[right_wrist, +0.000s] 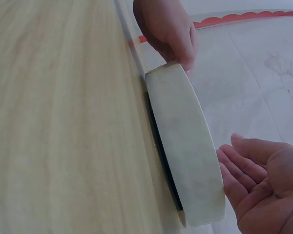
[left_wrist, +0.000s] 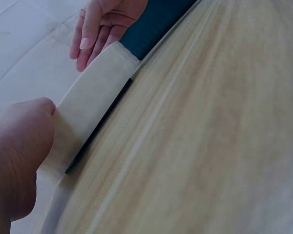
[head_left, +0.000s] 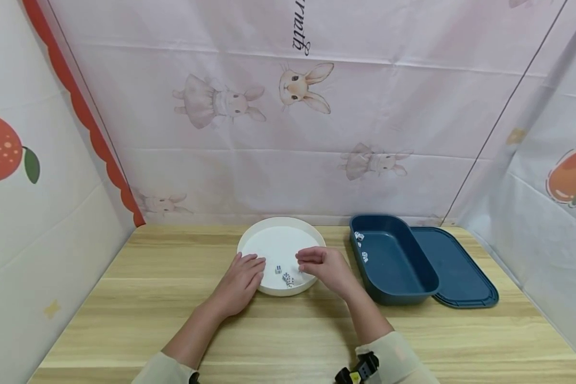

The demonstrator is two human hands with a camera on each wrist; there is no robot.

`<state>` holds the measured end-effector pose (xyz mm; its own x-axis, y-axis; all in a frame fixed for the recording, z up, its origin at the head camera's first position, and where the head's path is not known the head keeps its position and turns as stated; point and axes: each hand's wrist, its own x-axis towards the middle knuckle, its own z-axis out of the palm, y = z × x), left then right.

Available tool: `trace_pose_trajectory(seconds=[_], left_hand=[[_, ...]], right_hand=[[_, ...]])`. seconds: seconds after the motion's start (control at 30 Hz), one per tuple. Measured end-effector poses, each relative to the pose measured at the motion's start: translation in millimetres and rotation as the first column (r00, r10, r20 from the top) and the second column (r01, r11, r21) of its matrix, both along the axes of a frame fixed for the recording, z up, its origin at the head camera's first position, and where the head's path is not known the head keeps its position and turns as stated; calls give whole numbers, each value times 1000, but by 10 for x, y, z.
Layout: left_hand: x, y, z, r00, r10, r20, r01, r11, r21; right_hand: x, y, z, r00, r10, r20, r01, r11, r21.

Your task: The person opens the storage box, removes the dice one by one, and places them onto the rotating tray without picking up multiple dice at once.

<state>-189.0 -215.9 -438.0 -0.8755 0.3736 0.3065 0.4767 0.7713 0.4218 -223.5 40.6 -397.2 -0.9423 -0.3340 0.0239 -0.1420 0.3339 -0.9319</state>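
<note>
A round white tray (head_left: 274, 234) stands on the table, with several small white dice (head_left: 278, 270) near its front. My left hand (head_left: 238, 282) holds the tray's left rim, fingers lying over the edge; in the right wrist view, the same left hand (right_wrist: 168, 29) grips the far end of the rim. Above the tray's right side is my right hand (head_left: 327, 268), its fingers loosely bent. In the right wrist view, this right hand (right_wrist: 263, 180) shows thumb and fingers apart, nothing visible between them. Part of the tray's inside beneath the right hand is hidden.
A deep dark-blue bin (head_left: 398, 261) stands right of the tray, with several dice (head_left: 365, 256) along its left side. Its flat blue lid (head_left: 465, 272) lies partly under or behind it. A printed cloth backdrop (head_left: 288, 181) rises behind the wooden table (head_left: 278, 330).
</note>
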Motion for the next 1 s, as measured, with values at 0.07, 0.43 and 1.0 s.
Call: trace_pose_trajectory(seconds=[0.07, 0.43, 1.0], left_hand=[[-3, 4, -1, 1000, -1, 4, 1, 1000, 0], [-15, 5, -8, 1000, 6, 31, -6, 1000, -2], [-18, 8, -12, 1000, 8, 26, -8, 1000, 3]], right_hand=[[4, 9, 11, 1000, -2, 5, 2, 1000, -1], [-65, 289, 206, 994, -99, -45, 96, 994, -59], [-242, 1211, 229, 931, -323, -170, 363, 870, 335]])
